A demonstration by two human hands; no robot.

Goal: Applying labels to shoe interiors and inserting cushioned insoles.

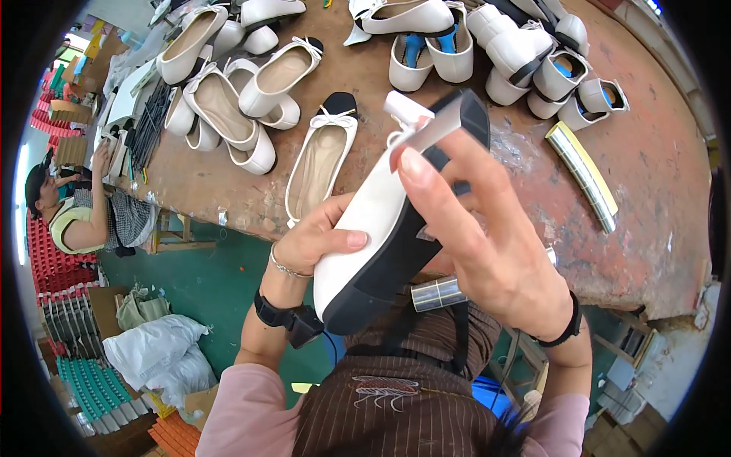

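Observation:
My left hand [316, 242] grips a white ballet flat [362, 225] with a black sole and black toe, its sole side tilted toward me and its toe pointing away. By the toe, my right hand [487, 236] has its thumb and forefinger on a shiny translucent strip [440, 131], which lies against the toe end. Its other fingers are partly hidden behind the hand. A silver banded strip [438, 294] shows below the right palm, and a bit of silver shows at the palm's far side; I cannot tell how it is held. Another white flat [324, 156] lies upright on the table beyond my left hand.
White flats [228, 107] are heaped at the back left of the worn table [533, 221]. More shoes [510, 46], some with blue inserts, stand at the back right. A yellow-backed silver strip [582, 175] lies on the right. A person [76, 206] sits at far left, near white sacks [160, 350].

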